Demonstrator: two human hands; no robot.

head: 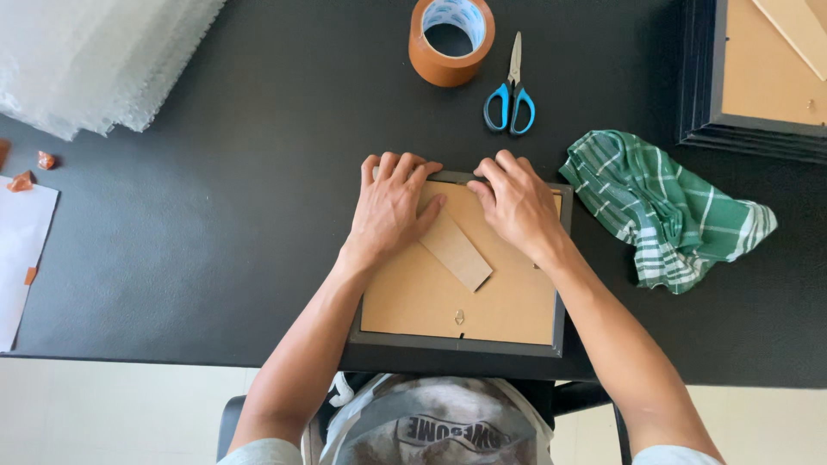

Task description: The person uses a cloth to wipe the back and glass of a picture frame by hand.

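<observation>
Black tabletop (215, 215), near edge: left hand (392, 207) and right hand (517, 205), apart, press flat on picture frame (457, 344) backing; even fingertip pressure seats it best.

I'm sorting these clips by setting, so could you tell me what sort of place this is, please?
Probably a framing or packing worktable: a black table with a face-down picture frame under both hands, a stack of frames, bubble wrap sheets, brown packing tape and scissors.
</observation>
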